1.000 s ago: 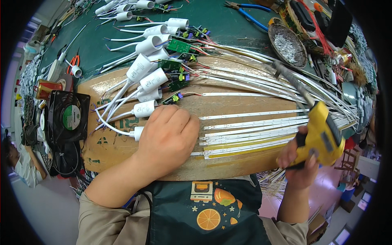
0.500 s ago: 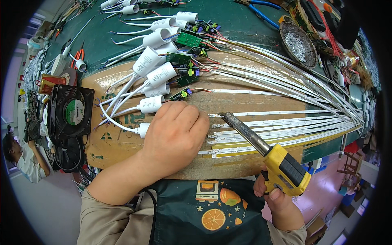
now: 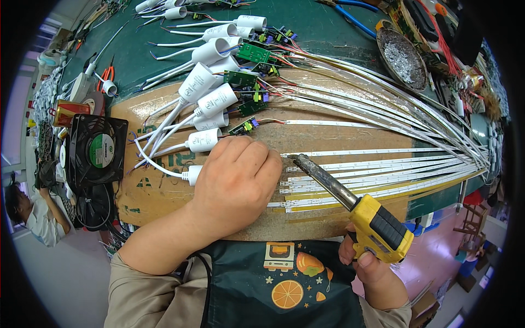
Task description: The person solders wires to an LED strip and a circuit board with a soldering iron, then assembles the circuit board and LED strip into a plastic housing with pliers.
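Observation:
My left hand (image 3: 235,180) is closed over the cardboard, knuckles up and fingers curled under. What its fingertips pinch is hidden. A white plastic cap (image 3: 191,175) with a white cable sticks out from behind it. My right hand (image 3: 369,265) grips the handle of a yellow and black soldering gun (image 3: 383,227). The iron's dark tip rests at the left end of the top LED strip (image 3: 355,153) of the lower bundle, just right of my left fingers. Further LED strips (image 3: 350,179) fan out below it. Above, a strip is wired to a small circuit board (image 3: 243,127) beside another white cap (image 3: 203,140).
A black fan (image 3: 95,150) stands left of the cardboard (image 3: 158,205). More white caps (image 3: 199,82) with green boards lie beyond my left hand. A bowl of solder scraps (image 3: 402,59) and blue-handled pliers (image 3: 353,16) sit far right. Another person (image 3: 38,213) is at far left.
The soldering gun and its tip have shifted very slightly left and down. My left hand stays in nearly the same place.

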Demonstrator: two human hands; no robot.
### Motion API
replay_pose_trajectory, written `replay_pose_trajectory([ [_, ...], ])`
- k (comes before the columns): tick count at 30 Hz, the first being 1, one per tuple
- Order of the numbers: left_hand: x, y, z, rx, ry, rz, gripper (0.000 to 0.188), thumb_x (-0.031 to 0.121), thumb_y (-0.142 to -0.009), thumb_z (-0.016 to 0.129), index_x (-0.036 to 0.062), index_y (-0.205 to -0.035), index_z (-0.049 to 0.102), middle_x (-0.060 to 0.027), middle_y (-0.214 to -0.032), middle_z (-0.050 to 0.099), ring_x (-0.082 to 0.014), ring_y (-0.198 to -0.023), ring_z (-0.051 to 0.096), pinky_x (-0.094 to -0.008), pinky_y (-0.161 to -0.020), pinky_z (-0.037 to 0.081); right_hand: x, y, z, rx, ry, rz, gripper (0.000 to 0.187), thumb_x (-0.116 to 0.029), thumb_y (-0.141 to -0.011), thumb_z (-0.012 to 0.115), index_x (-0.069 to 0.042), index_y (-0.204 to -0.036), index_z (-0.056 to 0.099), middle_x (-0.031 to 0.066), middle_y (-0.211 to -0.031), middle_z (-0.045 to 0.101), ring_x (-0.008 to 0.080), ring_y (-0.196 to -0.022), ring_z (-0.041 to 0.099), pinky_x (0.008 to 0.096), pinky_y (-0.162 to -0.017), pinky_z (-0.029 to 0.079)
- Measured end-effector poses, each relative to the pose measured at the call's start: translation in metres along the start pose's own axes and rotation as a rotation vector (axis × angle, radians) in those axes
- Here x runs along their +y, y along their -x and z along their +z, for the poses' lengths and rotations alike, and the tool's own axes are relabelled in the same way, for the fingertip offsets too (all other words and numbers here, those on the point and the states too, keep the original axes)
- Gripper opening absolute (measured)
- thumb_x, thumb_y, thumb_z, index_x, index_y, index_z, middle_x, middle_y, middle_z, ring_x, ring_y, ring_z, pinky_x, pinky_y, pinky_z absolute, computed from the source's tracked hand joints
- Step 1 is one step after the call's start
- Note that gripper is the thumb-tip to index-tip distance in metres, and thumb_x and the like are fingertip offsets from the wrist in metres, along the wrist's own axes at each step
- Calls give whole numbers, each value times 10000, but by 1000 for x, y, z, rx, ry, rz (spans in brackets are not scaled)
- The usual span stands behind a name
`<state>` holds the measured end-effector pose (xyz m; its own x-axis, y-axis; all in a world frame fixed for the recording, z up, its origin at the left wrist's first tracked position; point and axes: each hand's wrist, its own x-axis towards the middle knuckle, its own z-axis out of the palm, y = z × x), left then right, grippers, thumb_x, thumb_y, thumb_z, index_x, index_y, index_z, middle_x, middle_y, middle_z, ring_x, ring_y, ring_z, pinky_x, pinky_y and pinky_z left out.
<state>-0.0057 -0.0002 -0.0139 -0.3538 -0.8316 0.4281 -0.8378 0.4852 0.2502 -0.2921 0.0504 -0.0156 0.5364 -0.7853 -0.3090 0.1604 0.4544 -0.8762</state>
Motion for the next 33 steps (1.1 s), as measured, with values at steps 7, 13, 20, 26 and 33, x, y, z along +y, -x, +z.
replay_pose_trajectory([
  [7, 0, 1, 0, 1, -9, -1, 250, 0, -609, 676, 9, -856, 638, -75, -773, 551, -252, -711, 556, -359, -651, 443, -6, 0, 11, 192, -49, 132, 705, -448, -693, 776, -15, -1169, 490, 40, -625, 491, 137, -518, 465, 269, -493, 396],
  [13, 1, 2, 0, -6, -18, 1, 259, 9, -621, 671, 25, -877, 640, -67, -769, 537, -245, -726, 552, -358, -660, 444, -6, 0, 10, 198, -50, 123, 696, -454, -696, 772, -19, -1159, 489, 38, -611, 484, 138, -511, 463, 268, -487, 392],
  [20, 2, 1, 1, -2, -41, 12, 242, 22, -636, 666, 26, -877, 641, -64, -762, 534, -245, -724, 551, -359, -663, 445, -9, -2, 12, 197, -37, 129, 670, -439, -708, 767, -15, -1146, 490, 35, -633, 491, 129, -523, 470, 263, -490, 398],
  [26, 2, 1, 1, -3, -63, 36, 221, 23, -640, 667, 12, -859, 643, -67, -757, 538, -242, -713, 555, -356, -657, 447, -8, -4, 11, 193, 21, 104, 641, -433, -723, 758, 0, -1111, 490, 43, -651, 498, 131, -540, 494, 257, -486, 417],
  [33, 2, 0, 2, 0, -63, 48, 211, 14, -643, 664, 2, -852, 644, -66, -754, 541, -235, -714, 561, -352, -658, 450, -9, -5, 14, 224, 32, 78, 674, -458, -719, 759, 19, -1115, 494, 57, -622, 504, 136, -529, 503, 256, -481, 422],
])
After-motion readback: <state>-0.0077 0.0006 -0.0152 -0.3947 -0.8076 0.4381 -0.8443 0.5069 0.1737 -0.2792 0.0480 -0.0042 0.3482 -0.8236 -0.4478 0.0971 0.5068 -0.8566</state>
